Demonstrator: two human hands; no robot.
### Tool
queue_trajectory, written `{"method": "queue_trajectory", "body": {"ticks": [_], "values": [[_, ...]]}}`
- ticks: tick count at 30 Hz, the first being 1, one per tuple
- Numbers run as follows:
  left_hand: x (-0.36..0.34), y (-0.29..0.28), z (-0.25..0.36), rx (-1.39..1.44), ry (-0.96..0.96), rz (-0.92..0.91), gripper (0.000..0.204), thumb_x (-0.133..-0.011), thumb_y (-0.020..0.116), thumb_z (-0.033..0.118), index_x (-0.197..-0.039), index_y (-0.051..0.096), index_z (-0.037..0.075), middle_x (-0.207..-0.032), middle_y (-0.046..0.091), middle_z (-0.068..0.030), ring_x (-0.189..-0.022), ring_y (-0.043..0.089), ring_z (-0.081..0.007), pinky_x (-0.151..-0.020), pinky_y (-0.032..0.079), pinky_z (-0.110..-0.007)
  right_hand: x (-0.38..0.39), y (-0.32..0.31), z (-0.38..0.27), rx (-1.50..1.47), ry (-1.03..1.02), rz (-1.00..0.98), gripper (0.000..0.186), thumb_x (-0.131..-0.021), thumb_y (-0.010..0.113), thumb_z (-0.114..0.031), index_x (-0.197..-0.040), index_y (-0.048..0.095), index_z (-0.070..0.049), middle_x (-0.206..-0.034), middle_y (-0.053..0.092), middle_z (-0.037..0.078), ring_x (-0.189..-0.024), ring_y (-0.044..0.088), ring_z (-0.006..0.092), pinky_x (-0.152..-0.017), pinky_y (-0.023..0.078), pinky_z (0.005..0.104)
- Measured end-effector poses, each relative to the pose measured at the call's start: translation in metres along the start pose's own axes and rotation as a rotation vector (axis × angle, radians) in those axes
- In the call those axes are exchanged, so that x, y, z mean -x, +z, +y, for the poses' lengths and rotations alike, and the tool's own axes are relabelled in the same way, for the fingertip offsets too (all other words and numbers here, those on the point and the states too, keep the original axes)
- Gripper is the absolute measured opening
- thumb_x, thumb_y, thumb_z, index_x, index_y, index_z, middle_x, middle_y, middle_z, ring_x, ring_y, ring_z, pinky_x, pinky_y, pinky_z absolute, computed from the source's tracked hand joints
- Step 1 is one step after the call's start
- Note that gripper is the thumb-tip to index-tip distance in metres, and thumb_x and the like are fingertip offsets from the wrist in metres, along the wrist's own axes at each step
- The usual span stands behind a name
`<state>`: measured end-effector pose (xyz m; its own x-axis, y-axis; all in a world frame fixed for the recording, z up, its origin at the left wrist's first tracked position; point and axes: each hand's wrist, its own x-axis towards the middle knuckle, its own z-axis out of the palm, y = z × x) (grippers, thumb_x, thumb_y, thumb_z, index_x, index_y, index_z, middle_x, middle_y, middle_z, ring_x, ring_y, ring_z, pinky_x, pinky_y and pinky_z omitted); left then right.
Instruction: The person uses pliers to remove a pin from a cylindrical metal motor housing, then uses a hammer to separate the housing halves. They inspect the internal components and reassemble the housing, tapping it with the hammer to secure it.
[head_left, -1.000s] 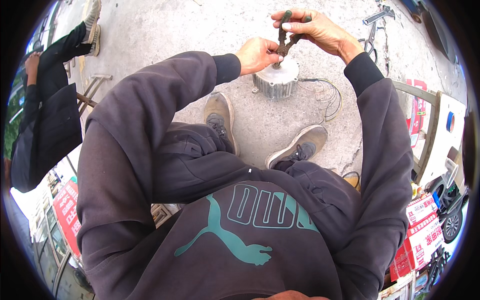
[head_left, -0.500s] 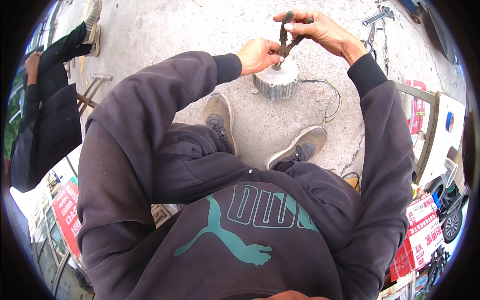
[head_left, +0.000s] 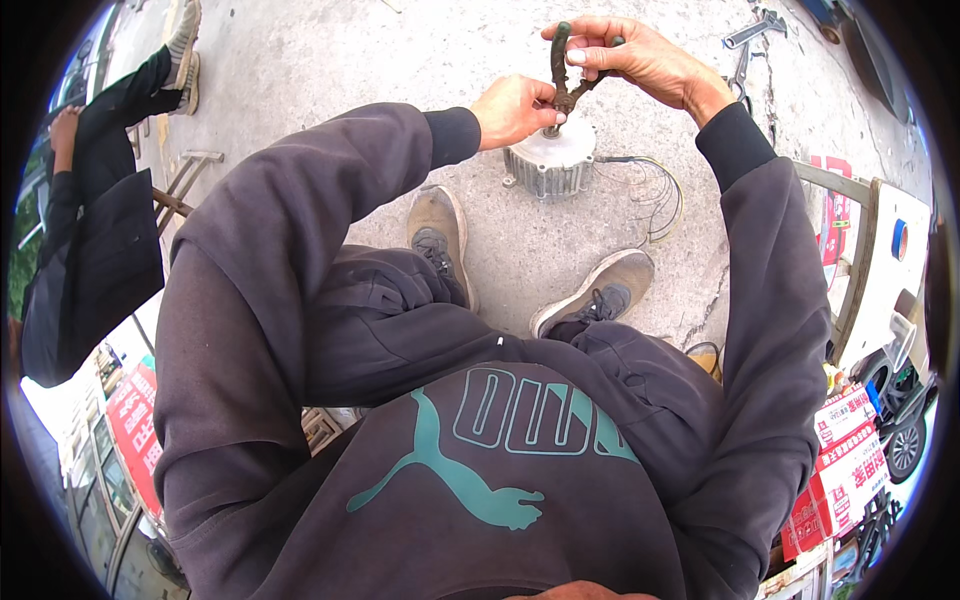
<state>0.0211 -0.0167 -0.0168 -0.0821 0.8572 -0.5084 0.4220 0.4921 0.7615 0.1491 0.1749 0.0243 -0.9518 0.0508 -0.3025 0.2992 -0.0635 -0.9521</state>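
A grey, finned, round electric motor [head_left: 548,172] stands on the concrete floor in front of my feet, its flat top facing up. Over the centre of that top, a pair of dark pliers [head_left: 564,100] points jaws down, handles spread apart. My right hand [head_left: 640,65] grips the handles from the far right, with thumb and fingers around them. From the left, my left hand [head_left: 508,108] is closed, its thumb and forefinger pinched at the pliers' jaws just above the motor's centre. The fingers partly hide the jaw tips, so what lies between them does not show.
Thin loose wires [head_left: 660,200] trail from the motor's right side. A wrench [head_left: 752,32] and other tools lie at the far right. Another person's dark-clothed leg [head_left: 130,98] is at the left. Red and white boxes [head_left: 845,450] stand at the near right, below a white board [head_left: 880,270].
The pliers' left handle has swung slightly to the left, so the handles look a little wider apart. Both hands have shifted only slightly, and the motor stays in place.
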Motion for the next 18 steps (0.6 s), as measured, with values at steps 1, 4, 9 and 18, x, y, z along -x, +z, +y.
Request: {"method": "queue_trajectory", "body": {"ticks": [1, 4, 9, 18], "values": [[0.0007, 0.0001, 0.0011, -0.003, 0.000, 0.005, 0.026, -0.096, 0.070, 0.020, -0.115, 0.073, 0.003, -0.101, 0.077, -0.0118, -0.095, 0.071, -0.0180, -0.088, 0.054, -0.035, 0.0002, -0.0002, 0.0007, 0.000, -0.002, -0.001, 0.046, -0.096, 0.072, -0.029, -0.138, 0.064, -0.012, -0.100, 0.066, -0.005, -0.081, 0.058, 0.0056, -0.086, 0.053, 0.0278], [0.0010, -0.0015, 0.0035, 0.003, -0.024, -0.013, 0.027, -0.095, 0.070, 0.020, -0.115, 0.073, 0.003, -0.101, 0.077, -0.0122, -0.094, 0.072, -0.0185, -0.088, 0.055, -0.035, -0.0009, -0.0042, 0.0042, -0.026, -0.014, -0.031, 0.048, -0.094, 0.073, -0.029, -0.138, 0.064, -0.012, -0.101, 0.066, -0.005, -0.085, 0.059, 0.0063, -0.087, 0.054, 0.0288], [0.0011, 0.0006, -0.0002, 0.007, -0.006, 0.004, 0.026, -0.095, 0.071, 0.020, -0.115, 0.073, 0.002, -0.100, 0.077, -0.0125, -0.093, 0.072, -0.0182, -0.087, 0.055, -0.035, -0.0032, -0.0044, 0.0044, -0.026, -0.035, -0.049, 0.048, -0.094, 0.074, -0.026, -0.138, 0.063, -0.011, -0.095, 0.062, -0.006, -0.093, 0.061, 0.0082, -0.089, 0.054, 0.0299], [0.0033, -0.0005, 0.0040, -0.003, -0.036, -0.006, 0.027, -0.096, 0.071, 0.020, -0.116, 0.073, 0.002, -0.099, 0.077, -0.0124, -0.092, 0.071, -0.0174, -0.086, 0.055, -0.034, -0.0060, -0.0020, 0.0012, -0.005, -0.027, -0.048, 0.044, -0.093, 0.074, -0.021, -0.135, 0.065, -0.009, -0.092, 0.062, -0.005, -0.094, 0.062, 0.0083, -0.090, 0.054, 0.0291]]}}
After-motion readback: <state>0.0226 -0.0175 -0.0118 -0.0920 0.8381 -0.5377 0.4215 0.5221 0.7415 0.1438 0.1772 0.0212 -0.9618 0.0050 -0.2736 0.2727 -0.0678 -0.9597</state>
